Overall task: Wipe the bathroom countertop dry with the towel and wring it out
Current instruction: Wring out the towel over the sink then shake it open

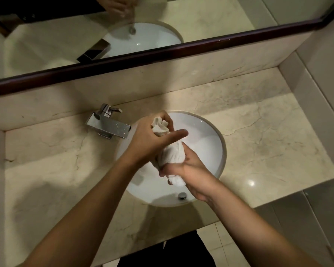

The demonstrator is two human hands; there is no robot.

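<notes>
A white towel [173, 154], twisted into a thick roll, hangs over the round white sink [208, 135]. My left hand [152, 137] grips its far end, where a bunch of cloth sticks out above the fingers, and the thumb points right. My right hand [187, 170] is curled round the near end, and a bit of towel pokes out below it. Both hands are over the basin. The beige marble countertop [268, 139] spreads left and right of the sink.
A chrome faucet [108, 125] stands at the sink's left rim. The drain [182, 195] sits near the front of the basin. A dark-framed mirror [162, 53] runs along the back wall. Side walls close in both ends of the counter.
</notes>
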